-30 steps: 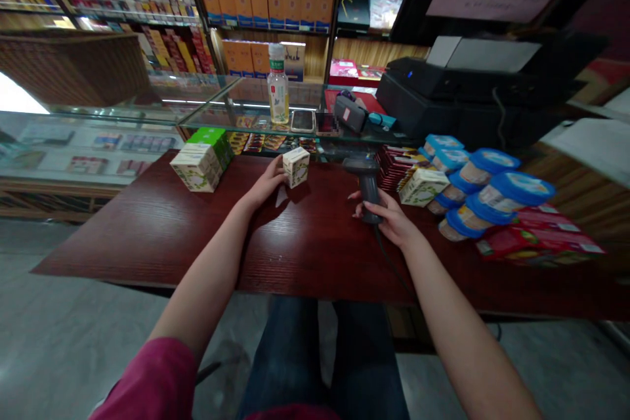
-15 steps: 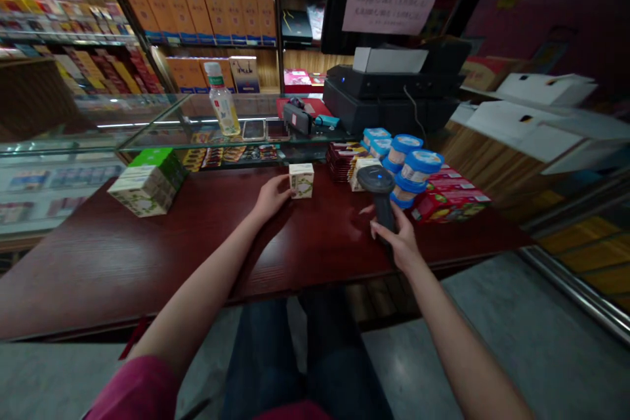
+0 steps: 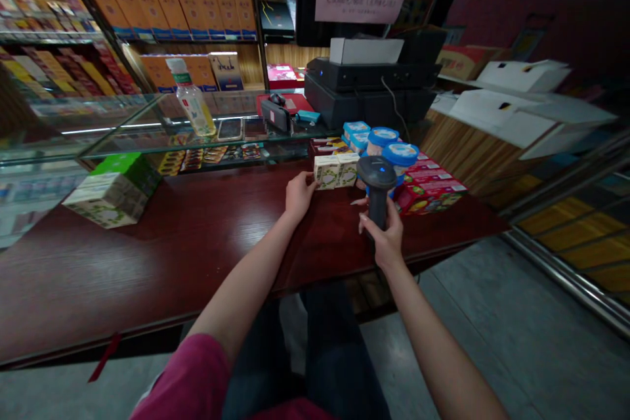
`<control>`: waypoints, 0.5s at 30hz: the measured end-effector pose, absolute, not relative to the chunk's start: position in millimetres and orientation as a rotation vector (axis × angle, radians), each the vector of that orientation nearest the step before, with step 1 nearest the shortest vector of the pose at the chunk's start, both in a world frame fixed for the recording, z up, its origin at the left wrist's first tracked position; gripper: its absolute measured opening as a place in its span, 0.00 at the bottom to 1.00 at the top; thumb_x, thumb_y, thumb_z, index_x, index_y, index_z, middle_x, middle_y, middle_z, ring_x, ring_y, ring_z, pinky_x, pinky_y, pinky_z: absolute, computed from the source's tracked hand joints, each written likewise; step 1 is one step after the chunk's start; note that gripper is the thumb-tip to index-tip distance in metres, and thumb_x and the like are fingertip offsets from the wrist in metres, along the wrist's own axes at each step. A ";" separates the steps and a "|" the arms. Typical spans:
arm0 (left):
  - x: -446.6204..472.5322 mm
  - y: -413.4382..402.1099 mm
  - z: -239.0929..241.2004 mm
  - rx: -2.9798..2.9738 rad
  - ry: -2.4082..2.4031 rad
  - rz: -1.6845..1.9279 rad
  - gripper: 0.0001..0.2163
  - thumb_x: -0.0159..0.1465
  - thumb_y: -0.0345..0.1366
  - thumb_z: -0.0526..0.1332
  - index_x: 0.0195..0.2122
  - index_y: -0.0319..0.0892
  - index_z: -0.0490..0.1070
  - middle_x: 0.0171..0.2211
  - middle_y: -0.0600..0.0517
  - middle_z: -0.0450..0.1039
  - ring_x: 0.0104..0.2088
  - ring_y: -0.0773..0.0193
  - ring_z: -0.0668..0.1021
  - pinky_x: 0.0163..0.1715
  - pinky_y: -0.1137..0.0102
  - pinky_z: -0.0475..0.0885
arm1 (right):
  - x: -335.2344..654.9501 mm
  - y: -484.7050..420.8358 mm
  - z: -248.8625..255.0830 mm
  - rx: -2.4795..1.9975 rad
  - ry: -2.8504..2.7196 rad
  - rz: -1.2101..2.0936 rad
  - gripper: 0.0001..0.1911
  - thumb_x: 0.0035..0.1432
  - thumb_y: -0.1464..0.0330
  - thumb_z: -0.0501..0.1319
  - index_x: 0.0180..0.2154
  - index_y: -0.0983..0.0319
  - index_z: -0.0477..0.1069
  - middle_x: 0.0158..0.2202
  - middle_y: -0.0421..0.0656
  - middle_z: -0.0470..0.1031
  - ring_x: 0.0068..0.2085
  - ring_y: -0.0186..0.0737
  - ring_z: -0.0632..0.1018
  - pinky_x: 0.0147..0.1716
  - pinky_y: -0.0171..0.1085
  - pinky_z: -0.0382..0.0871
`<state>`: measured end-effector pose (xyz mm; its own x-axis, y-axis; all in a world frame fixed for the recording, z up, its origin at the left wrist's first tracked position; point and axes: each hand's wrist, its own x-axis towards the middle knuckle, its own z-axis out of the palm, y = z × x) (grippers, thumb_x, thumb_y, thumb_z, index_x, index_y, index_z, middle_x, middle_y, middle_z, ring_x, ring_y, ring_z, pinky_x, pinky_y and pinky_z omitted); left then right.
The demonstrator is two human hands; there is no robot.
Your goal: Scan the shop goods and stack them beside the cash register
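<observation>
My left hand (image 3: 300, 195) grips the left side of a small white box with green print (image 3: 325, 172), which stands on the dark red counter (image 3: 236, 223). Right beside it is a matching white box (image 3: 348, 169), the two side by side. A black barcode scanner (image 3: 378, 187) with a small blue light is upright in my right hand (image 3: 386, 233), fingers wrapped round its handle. Its head partly covers the blue-lidded tubs (image 3: 399, 154) behind. At the left end of the counter stands a block of white and green boxes (image 3: 111, 197).
Red boxes (image 3: 428, 187) are lined up right of the scanner. Behind the counter is a glass display case (image 3: 147, 119) bearing a drink bottle (image 3: 191, 102) and a phone (image 3: 230, 129). A black machine (image 3: 369, 102) stands at the back, white cartons (image 3: 492, 118) to the right.
My left hand has moved the small white box to the right, up to the matching one. The scanner stays in my right hand. The camera view has shifted right.
</observation>
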<state>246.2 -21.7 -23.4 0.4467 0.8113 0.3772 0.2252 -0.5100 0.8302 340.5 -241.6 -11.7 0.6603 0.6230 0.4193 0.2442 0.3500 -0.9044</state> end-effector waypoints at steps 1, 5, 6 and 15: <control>247.2 -21.2 -23.9 1.978 0.900 1.029 0.08 0.63 0.35 0.70 0.43 0.42 0.79 0.46 0.43 0.83 0.47 0.51 0.83 0.52 0.59 0.74 | 340.5 -241.5 -11.7 -1.232 -0.866 0.289 0.24 0.59 0.64 0.69 0.57 0.52 0.69 0.46 0.44 0.79 0.28 0.38 0.71 0.28 0.42 0.72; 250.7 -19.0 -27.0 1.971 0.930 1.000 0.08 0.63 0.37 0.72 0.42 0.42 0.80 0.43 0.44 0.84 0.45 0.52 0.84 0.50 0.61 0.74 | 339.4 -240.2 -10.8 -1.254 -0.856 0.330 0.24 0.59 0.63 0.70 0.56 0.52 0.70 0.47 0.44 0.79 0.30 0.38 0.72 0.30 0.43 0.73; 249.6 -18.4 -27.4 1.970 0.903 0.989 0.09 0.62 0.36 0.72 0.43 0.42 0.80 0.44 0.44 0.84 0.46 0.53 0.84 0.50 0.62 0.74 | 339.4 -240.0 -10.6 -1.258 -0.857 0.354 0.24 0.58 0.63 0.70 0.55 0.52 0.70 0.47 0.44 0.79 0.30 0.38 0.72 0.30 0.43 0.73; 111.2 2.0 -10.7 2.250 1.023 1.116 0.12 0.68 0.39 0.67 0.52 0.49 0.76 0.50 0.48 0.80 0.53 0.54 0.79 0.55 0.62 0.72 | 325.6 -219.8 -2.9 -1.295 -1.038 0.734 0.22 0.56 0.59 0.73 0.51 0.55 0.74 0.46 0.46 0.82 0.27 0.38 0.74 0.29 0.43 0.73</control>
